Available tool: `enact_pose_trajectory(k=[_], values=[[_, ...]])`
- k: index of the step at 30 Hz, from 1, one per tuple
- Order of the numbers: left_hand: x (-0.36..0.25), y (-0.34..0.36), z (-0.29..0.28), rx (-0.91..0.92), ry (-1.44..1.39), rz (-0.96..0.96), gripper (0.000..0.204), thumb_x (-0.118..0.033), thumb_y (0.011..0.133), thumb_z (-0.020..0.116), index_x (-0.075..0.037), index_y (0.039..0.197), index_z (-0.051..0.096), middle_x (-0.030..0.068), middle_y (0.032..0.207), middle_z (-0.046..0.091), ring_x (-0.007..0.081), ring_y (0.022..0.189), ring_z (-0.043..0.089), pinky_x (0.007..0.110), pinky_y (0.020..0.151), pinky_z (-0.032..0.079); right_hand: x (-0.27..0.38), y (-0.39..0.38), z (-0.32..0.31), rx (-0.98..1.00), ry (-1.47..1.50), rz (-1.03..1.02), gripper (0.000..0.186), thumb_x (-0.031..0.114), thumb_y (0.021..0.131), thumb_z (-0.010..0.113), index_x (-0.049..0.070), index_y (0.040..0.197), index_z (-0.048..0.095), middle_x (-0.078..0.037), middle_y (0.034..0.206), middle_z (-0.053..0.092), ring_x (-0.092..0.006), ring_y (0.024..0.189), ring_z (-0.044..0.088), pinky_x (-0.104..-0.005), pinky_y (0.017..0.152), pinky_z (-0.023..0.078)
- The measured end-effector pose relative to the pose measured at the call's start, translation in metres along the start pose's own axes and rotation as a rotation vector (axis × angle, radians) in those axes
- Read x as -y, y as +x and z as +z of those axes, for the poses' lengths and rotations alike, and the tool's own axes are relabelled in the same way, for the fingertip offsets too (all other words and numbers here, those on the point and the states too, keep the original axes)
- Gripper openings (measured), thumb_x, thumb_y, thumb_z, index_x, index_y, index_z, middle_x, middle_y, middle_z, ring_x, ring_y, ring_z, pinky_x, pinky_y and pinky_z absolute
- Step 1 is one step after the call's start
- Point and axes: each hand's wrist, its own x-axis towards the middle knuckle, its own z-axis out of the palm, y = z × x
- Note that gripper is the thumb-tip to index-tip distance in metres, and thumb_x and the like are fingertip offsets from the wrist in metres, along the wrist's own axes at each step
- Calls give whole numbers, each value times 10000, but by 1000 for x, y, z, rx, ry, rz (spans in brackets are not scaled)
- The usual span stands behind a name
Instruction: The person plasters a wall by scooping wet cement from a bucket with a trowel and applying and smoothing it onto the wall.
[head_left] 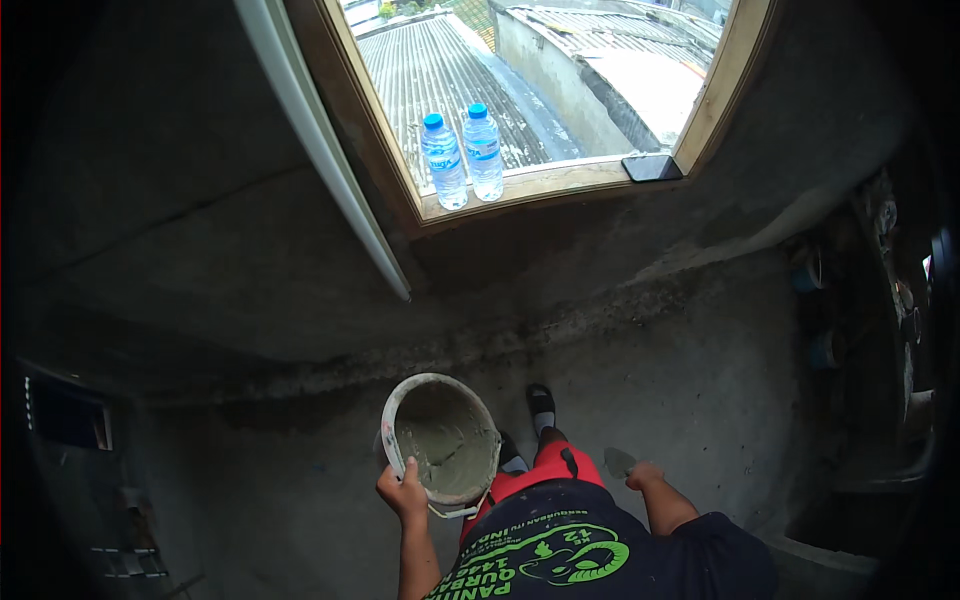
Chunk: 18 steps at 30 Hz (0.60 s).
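Note:
My left hand (402, 491) grips the near left rim of a pale bucket (420, 402), thumb over the edge. Wet grey mortar (440, 462) sits inside it, and the bucket's handle (458, 512) hangs down on the near side. Off to the right, beside my red shorts, my right hand (645, 474) is closed around a trowel (619, 463). Its grey blade points away to the left; the handle is hidden in the fist. The trowel is apart from the bucket.
Ahead, a wooden window frame (550, 182) holds two water bottles (465, 160) and a dark phone (652, 169) on its sill. A long white pole (325, 150) leans left of the window. Buckets (823, 350) stand at the far right. My sandalled foot (541, 402) is on the grey floor.

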Motion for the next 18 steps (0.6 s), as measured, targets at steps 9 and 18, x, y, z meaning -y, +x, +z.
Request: enact_pose_trajectory(k=[9, 18], values=[[-49, 12, -21, 44, -48, 283, 306, -158, 865, 713, 12, 665, 558, 18, 532, 470, 89, 547, 422, 339, 510, 360, 5, -101, -81, -246, 867, -504, 249, 284, 931, 678, 56, 1032, 680, -27, 640, 565, -123, 552, 582, -282, 465, 460], [-71, 12, -35, 125, -128, 469, 459, -150, 873, 721, -36, 548, 417, 11, 480, 395, 95, 481, 332, 341, 467, 248, 147, -271, -197, -532, 164, -1177, 321, 311, 892, 708, 82, 1117, 699, -187, 961, 720, -393, 914, 674, -458, 795, 540]])
